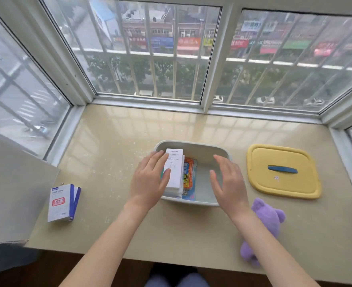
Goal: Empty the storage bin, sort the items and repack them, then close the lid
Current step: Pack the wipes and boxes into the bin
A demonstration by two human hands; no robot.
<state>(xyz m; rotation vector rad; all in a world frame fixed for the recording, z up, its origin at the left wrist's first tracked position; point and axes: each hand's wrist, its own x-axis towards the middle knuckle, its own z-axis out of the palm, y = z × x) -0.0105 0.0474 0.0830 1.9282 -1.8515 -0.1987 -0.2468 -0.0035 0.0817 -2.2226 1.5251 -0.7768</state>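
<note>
Windowsill (117, 141): a glossy beige ledge under the barred windows carried everything.
Storage bin (200, 143): the pale grey bin stood uncovered at the middle of the windowsill, partly packed on its left side, with its floor bare on the right.
Lid (262, 183): the yellow lid lay flat on the windowsill to the right of the bin, apart from it, its blue handle (282, 169) facing up.
Plush toy (269, 221): a purple plush lay near the front edge, to the right of the bin, partly behind the right forearm.
Left grip (148, 181): the bare hand was open, fingers straight, lying against the left edge of the white box with the thumb on its top face.
Right grip (227, 181): it was open and held nothing, fingers extended, hovering over the bin's right part.
Blue-and-white box (61, 203): it lay on the windowsill well left of the bin.
White box (174, 169): it sat on top of a stack in the bin's left side.
Orange packet (188, 176): it lay in the bin just right of the stack.
</note>
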